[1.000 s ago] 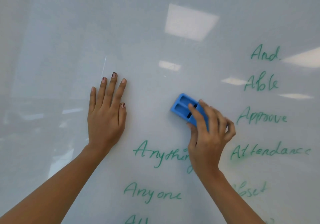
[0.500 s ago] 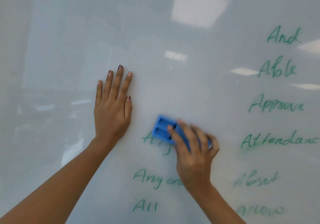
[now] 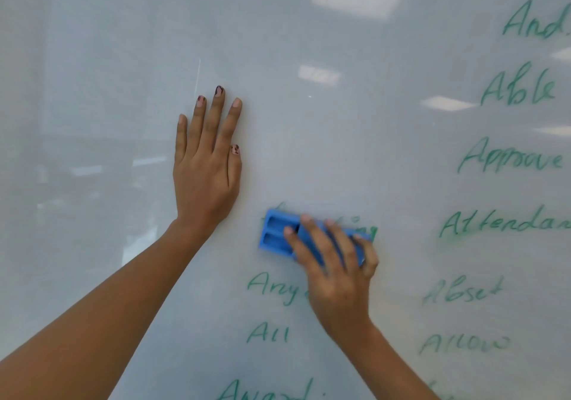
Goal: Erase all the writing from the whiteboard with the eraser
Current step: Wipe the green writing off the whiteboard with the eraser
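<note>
Now the eraser (image 3: 279, 237), a blue block, sits low of centre in the frame, pressed flat to the whiteboard (image 3: 355, 152) over the word that began "Any…", and only a smeared green tail (image 3: 369, 233) of that word shows past its right end. A second ago the eraser was higher and clear of the writing, with "Anything" whole beneath it; half a second ago it had dropped onto the word's first letters. So the stroke has come down and is wiping this word out, which by the look of it is the top word left in the middle column. The right hand (image 3: 336, 270) holds the eraser with its fingers (image 3: 312, 239) closed over the back of the block, thumb side hidden. The left hand (image 3: 205, 165) lies flat and spread on the bare board, up and to the left of the eraser, holding nothing; it has kept its place on the board throughout, seemingly as a brace. Much is still to do: below the eraser stand "Any…" (image 3: 273, 287), half hidden by the wrist, "All" (image 3: 268, 333) and a cut-off word at the bottom edge, and down the right side run "And" (image 3: 534, 23), "Able" (image 3: 519, 87), "Approve" (image 3: 509, 157), "Attendan…" (image 3: 503, 223), a smudged "Abset" (image 3: 463, 291) and "Allow" (image 3: 463, 344). The left and upper board is clean, so the task looks less than half done.
</note>
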